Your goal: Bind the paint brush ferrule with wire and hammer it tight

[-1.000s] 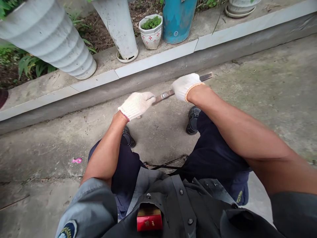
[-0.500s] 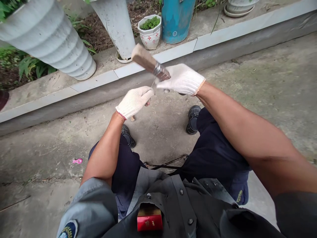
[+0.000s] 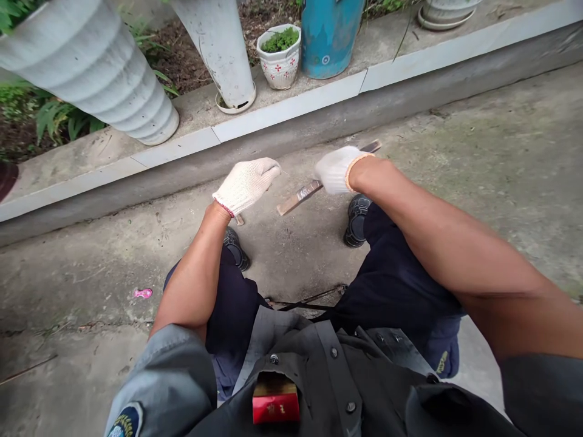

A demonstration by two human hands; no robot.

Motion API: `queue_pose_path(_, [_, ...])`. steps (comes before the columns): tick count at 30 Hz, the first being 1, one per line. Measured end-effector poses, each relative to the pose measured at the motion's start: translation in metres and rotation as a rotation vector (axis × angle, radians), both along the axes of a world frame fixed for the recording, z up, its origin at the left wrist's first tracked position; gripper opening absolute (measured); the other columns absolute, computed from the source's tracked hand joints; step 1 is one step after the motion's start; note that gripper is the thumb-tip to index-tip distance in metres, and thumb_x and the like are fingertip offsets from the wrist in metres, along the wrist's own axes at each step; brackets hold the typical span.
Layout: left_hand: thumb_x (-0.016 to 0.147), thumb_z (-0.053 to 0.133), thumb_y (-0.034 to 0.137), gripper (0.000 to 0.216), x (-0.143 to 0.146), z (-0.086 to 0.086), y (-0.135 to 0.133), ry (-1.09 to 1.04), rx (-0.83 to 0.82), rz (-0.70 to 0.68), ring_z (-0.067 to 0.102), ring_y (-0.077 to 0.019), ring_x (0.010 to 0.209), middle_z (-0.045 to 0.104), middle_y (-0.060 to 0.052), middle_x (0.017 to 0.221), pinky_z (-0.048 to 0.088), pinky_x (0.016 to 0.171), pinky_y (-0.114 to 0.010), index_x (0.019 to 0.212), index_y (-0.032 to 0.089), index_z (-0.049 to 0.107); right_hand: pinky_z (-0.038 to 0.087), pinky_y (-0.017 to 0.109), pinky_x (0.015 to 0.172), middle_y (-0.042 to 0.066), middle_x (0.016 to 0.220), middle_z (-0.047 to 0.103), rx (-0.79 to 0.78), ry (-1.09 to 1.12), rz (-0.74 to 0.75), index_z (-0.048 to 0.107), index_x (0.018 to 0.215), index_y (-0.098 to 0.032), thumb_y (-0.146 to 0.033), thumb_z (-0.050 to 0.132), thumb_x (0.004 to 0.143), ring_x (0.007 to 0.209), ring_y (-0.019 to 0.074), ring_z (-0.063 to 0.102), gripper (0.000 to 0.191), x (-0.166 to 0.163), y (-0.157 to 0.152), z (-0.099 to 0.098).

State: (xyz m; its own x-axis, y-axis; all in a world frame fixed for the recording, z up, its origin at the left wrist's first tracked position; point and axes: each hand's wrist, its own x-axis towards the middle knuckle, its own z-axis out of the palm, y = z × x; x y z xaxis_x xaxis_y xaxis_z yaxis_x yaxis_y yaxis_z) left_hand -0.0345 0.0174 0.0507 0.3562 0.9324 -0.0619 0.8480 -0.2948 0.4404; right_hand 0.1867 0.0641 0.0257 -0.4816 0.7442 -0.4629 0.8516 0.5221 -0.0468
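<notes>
My left hand [image 3: 248, 184], in a white knit glove, is closed in a pinch on a thin wire [image 3: 284, 173], whose short end shows past the fingertips. To its right, my gloved right hand [image 3: 336, 170] is wrapped round a flat wooden stick [image 3: 288, 205]. Shiny wire coils [image 3: 306, 190] wind round the stick between its pale lower-left end and the glove. The stick's dark far end shows beyond the right wrist. Whether the wire runs unbroken between both hands is too fine to tell.
Ahead runs a low tiled ledge [image 3: 291, 115] bearing a ribbed white planter [image 3: 113, 73], a tall white planter [image 3: 221, 48], a small flowered pot [image 3: 280, 65] and a blue container [image 3: 328, 36]. A pink object [image 3: 143, 293] and a small wood piece [image 3: 239, 220] lie on the concrete.
My right hand has moved down and to the right and turned over, swinging the stick's pale end from upper left to lower left. My left hand has stayed nearly in place.
</notes>
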Motion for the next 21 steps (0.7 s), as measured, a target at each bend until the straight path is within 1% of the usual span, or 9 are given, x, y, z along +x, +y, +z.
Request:
queue_pose_path(2, [0.101,0.041,0.034,0.036,-0.004,-0.001,0.003,0.003,-0.003,0.016,0.065,-0.0178,0.074,0.07,-0.003,0.079,0.048,0.081,-0.03,0.104,0.018,0.073,0.043,0.033,0.071,0.008,0.079,0.07,-0.095,-0.038,0.151,0.072,0.081,-0.013,-0.016,0.07,0.078,0.076,0.0185,0.063,0.005,0.0,-0.007,0.006])
queue_pose_path(4, [0.101,0.042,0.035,0.036,-0.007,-0.004,0.007,-0.001,0.001,0.028,0.065,-0.0184,0.077,0.071,-0.003,0.08,0.048,0.079,-0.029,0.103,0.018,0.073,0.039,0.029,0.07,0.003,0.073,0.067,-0.158,0.104,0.213,0.07,0.081,-0.013,-0.022,0.071,0.079,0.071,0.0138,0.057,0.009,0.001,-0.012,0.014])
queue_pose_path(5, [0.1,0.043,0.035,0.035,-0.008,-0.006,0.008,-0.005,0.003,0.024,0.065,-0.0186,0.078,0.071,-0.004,0.081,0.048,0.078,-0.029,0.102,0.018,0.073,0.038,0.028,0.068,0.0,0.071,0.064,-0.166,0.194,0.208,0.069,0.08,-0.013,-0.026,0.071,0.08,0.068,0.0119,0.054,0.013,0.002,-0.013,0.019])
queue_pose_path(8, [0.1,0.044,0.036,0.034,-0.008,-0.009,0.011,-0.029,-0.006,0.007,0.064,-0.0181,0.078,0.071,-0.004,0.081,0.047,0.074,-0.028,0.098,0.018,0.073,0.036,0.025,0.063,-0.001,0.074,0.065,-0.154,0.514,0.118,0.069,0.092,-0.013,-0.035,0.069,0.083,0.067,0.0106,0.05,0.023,0.005,-0.015,0.036])
queue_pose_path(11, [0.101,0.041,0.038,0.038,-0.002,-0.006,0.007,-0.065,-0.037,0.019,0.061,-0.0167,0.07,0.067,-0.002,0.072,0.047,0.071,-0.028,0.1,0.018,0.073,0.042,0.028,0.068,0.005,0.089,0.072,-0.009,0.703,-0.107,0.069,0.108,-0.017,-0.043,0.059,0.091,0.076,0.0159,0.058,0.032,0.007,-0.007,0.046])
queue_pose_path(14, [0.101,0.041,0.04,0.039,0.004,-0.001,0.0,-0.084,-0.067,0.005,0.06,-0.0164,0.067,0.065,-0.001,0.069,0.047,0.071,-0.028,0.102,0.018,0.073,0.048,0.036,0.076,0.013,0.1,0.074,0.222,0.596,-0.322,0.07,0.112,-0.02,-0.05,0.048,0.097,0.087,0.0255,0.066,0.04,0.009,0.009,0.041])
queue_pose_path(16, [0.1,0.043,0.041,0.039,0.006,0.001,-0.003,-0.085,-0.069,-0.015,0.061,-0.0171,0.07,0.067,-0.001,0.071,0.047,0.073,-0.028,0.101,0.018,0.074,0.049,0.042,0.08,0.02,0.105,0.073,0.3,0.393,-0.391,0.071,0.114,-0.018,-0.046,0.053,0.095,0.095,0.033,0.068,0.038,0.009,0.017,0.031])
queue_pose_path(18, [0.1,0.044,0.04,0.038,0.006,0.001,-0.005,-0.08,-0.054,-0.033,0.063,-0.018,0.074,0.069,-0.003,0.075,0.048,0.076,-0.029,0.1,0.018,0.075,0.049,0.047,0.083,0.023,0.105,0.073,0.268,0.173,-0.383,0.073,0.111,-0.015,-0.037,0.062,0.09,0.1,0.0376,0.068,0.032,0.007,0.019,0.02])
queue_pose_path(21, [0.1,0.044,0.037,0.036,0.004,-0.001,-0.003,-0.066,-0.016,-0.052,0.065,-0.0189,0.08,0.073,-0.004,0.086,0.048,0.079,-0.03,0.101,0.018,0.076,0.047,0.046,0.084,0.02,0.098,0.073,0.136,-0.05,-0.227,0.075,0.096,-0.011,-0.026,0.069,0.086,0.101,0.0349,0.068,0.019,0.002,0.007,0.007])
